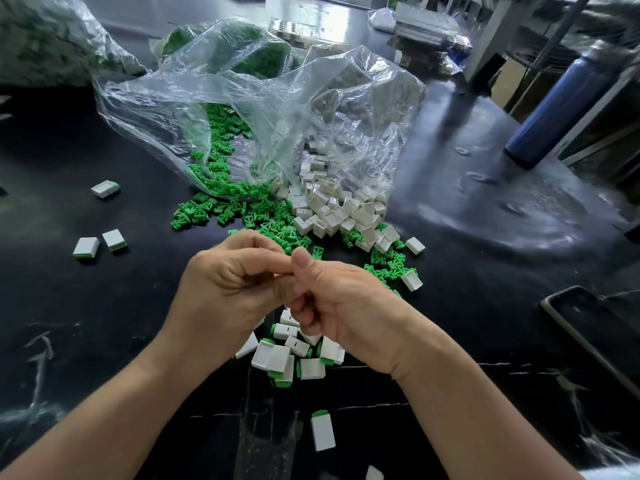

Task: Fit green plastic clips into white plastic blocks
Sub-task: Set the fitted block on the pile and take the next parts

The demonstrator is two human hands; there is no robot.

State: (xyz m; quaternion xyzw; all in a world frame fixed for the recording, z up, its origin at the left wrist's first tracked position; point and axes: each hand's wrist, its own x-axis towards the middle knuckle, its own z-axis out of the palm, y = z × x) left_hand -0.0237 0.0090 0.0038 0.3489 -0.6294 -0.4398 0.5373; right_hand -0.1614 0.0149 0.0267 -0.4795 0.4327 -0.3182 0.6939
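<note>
Head-worn camera looks steeply down, close over the table (104, 323).

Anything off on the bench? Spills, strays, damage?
No damage visible. Green clips and white blocks spill loose from open clear bags and mix where the heaps meet. Three assembled blocks lie stray at left, another near the front edge.

worktop (485, 237): black, glossy, pale streaks | back centre: clear bag (277, 109) lying open, green clips (221, 209) spilled at left, white blocks (339, 213) at right, heaps touching | near centre: small heap of clip-fitted blocks (277, 358) | left: three more, scattered | front: one alone | right: blue bottle (561, 102) upright; phone (595, 327) flat near edge
</note>
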